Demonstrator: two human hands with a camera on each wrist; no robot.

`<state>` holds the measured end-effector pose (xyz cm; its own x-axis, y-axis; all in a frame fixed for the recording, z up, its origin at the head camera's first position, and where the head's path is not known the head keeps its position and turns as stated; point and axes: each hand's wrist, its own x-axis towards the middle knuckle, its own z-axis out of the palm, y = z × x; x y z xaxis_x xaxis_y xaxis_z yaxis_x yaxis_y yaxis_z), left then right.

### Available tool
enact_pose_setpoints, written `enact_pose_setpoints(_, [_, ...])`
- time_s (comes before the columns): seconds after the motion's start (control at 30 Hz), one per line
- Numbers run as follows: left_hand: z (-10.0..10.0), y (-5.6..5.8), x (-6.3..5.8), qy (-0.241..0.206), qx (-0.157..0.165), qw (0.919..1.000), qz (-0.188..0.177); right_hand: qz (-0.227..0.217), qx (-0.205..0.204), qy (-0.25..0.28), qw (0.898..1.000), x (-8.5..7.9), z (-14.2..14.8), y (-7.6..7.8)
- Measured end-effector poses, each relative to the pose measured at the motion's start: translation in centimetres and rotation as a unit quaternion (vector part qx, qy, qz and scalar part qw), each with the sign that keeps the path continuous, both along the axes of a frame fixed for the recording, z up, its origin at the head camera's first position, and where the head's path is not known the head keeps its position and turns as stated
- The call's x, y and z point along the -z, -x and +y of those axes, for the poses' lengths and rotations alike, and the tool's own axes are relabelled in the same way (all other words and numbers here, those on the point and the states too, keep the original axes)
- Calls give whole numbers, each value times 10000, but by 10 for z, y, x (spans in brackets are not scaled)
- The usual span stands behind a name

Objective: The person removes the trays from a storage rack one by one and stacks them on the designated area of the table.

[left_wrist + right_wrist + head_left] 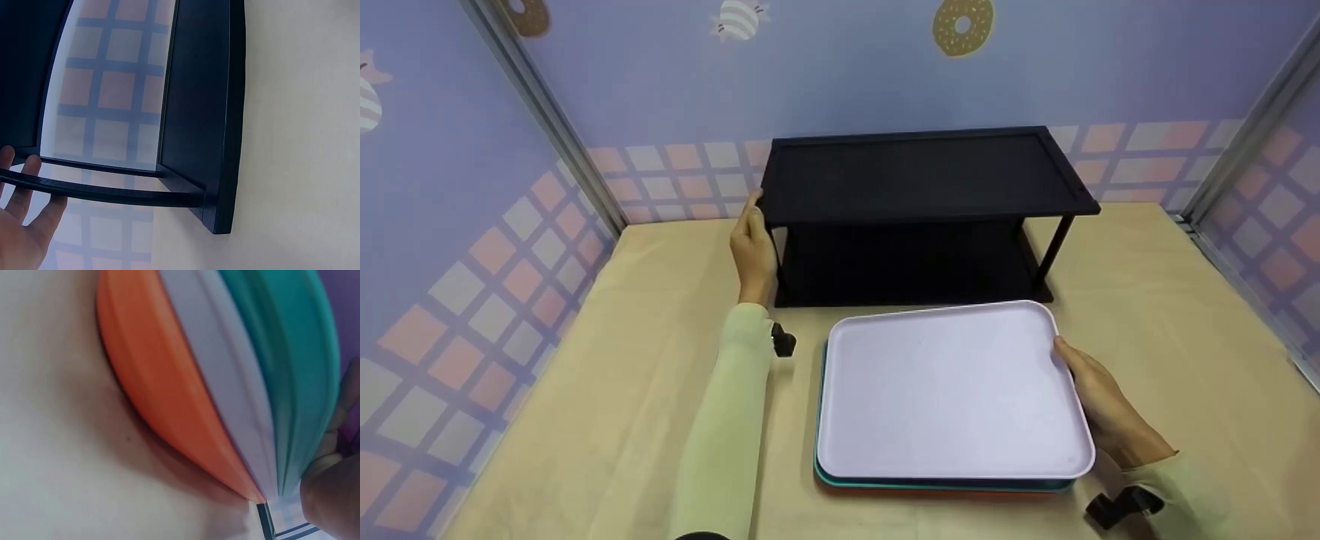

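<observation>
A black two-tier rack stands against the back wall. My left hand holds its left end at the upper shelf; in the left wrist view, the fingers pass behind a thin black post. In front of the rack lies a stack of rectangular trays, with a pale lavender tray on top. My right hand grips that tray's right edge, thumb on the upper side. Beneath, the right wrist view shows a teal tray, another pale tray and an orange tray at the bottom.
Everything stands on a table with a cream cloth. Patterned purple panels enclose the back and both sides, joined by metal corner posts. The rack's lower shelf sits just behind the trays.
</observation>
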<state>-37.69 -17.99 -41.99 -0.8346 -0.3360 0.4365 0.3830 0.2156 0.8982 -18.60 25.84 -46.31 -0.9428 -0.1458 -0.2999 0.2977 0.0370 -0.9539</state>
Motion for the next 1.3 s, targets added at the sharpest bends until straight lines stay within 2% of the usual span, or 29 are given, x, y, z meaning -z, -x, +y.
enact_pose_setpoints(0.23, [9,-27,-26,117,60,9999,-98,-64,-269,-121,9995,-2,1,-2])
enact_pose_setpoints(0.37, [9,-29,-25,26,117,9999,-122,29,-326,-447,9985,-5,1,-4])
enact_pose_setpoints(0.43, [8,-28,-24,7,122,9999,-92,140,-254,-801,9964,-7,0,-4])
enact_pose_setpoints(0.57, [8,-29,-25,54,80,9999,-80,455,-363,-1516,9867,-10,1,-3])
enact_pose_setpoints(0.63, [9,-29,-25,86,67,9999,-85,563,-475,-1701,9827,-13,3,-3])
enact_pose_setpoints(0.9, [1,0,1,18,-16,10000,-41,619,-607,-1674,9821,-17,10,-3])
enact_pose_setpoints(1.13, [0,4,5,92,-119,9999,10,732,-719,-1708,9799,-12,9,-3])
enact_pose_setpoints(1.3, [0,4,6,160,-195,9997,36,854,-662,-2149,9706,-10,8,-3])
